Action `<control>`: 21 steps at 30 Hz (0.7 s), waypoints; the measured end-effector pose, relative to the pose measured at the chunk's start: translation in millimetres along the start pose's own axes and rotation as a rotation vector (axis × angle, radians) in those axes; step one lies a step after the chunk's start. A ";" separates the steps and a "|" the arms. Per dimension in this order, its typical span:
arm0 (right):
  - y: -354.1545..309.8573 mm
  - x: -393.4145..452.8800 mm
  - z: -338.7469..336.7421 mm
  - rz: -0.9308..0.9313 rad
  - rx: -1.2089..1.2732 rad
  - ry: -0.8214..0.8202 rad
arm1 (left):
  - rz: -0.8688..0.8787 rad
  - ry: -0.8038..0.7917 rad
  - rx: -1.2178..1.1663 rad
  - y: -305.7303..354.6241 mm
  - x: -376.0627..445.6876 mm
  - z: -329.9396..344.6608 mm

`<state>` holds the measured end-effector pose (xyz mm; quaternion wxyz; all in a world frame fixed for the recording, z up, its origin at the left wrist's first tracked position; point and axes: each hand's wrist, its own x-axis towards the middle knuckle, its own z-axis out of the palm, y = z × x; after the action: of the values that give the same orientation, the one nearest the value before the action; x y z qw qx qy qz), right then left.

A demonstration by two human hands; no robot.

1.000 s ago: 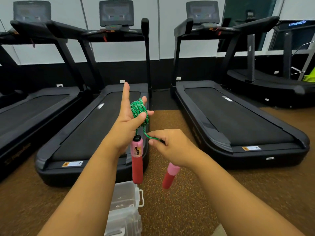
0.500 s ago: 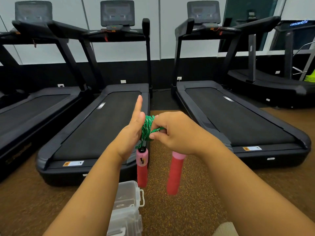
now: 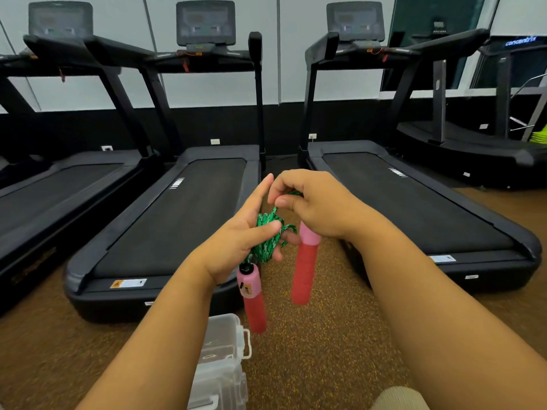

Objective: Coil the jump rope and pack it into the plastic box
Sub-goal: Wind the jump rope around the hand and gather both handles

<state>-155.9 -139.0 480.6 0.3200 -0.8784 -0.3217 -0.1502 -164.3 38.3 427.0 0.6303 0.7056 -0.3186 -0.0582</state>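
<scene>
- Rope (image 3: 268, 238) of green braided cord sits wound in loops around the fingers of the left hand (image 3: 236, 244), whose thumb presses down on the bundle while the forefinger points straight out.
- Right hand (image 3: 313, 202) is curled, pinching the free end of the cord between thumb and fingers just above the coil.
- Two handles hang down from the coil: one (image 3: 251, 294) dangles below the left hand, pink at the top with a red foam grip; the other (image 3: 305, 264) hangs below the right hand, the same colours.
- Clear plastic box (image 3: 222, 350) stands on the speckled brown floor (image 3: 325, 350), directly below the hands and apart from them. I cannot tell whether its lid is latched.
- Cord looks soft, light and limp, so the loops will likely spring loose the moment the fingers slide out; the bundle is best pinched across its middle where the turns cross.
- Handles are stiff and probably the heaviest part. Left swinging, they could tug the coil apart, so gathering both against the bundle before lowering seems wise.
- Foam grips should give good friction; the smooth pink caps less so.
- Treadmills (image 3: 177, 208) stand in a row beyond the hands.
</scene>
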 end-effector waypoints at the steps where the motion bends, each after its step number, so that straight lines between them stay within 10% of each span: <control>1: 2.0 -0.2 1.2 0.021 0.044 0.004 | 0.007 -0.003 0.016 2.0 -0.7 0.6; 21: 6.6 -25.1 59.8 0.259 1.016 0.020 | 0.103 0.139 -0.348 13.3 6.1 2.0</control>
<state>-166.9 -115.2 420.9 0.7248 -0.6433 -0.2398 0.0572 -165.4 33.4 440.8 0.7655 0.5710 -0.2949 -0.0313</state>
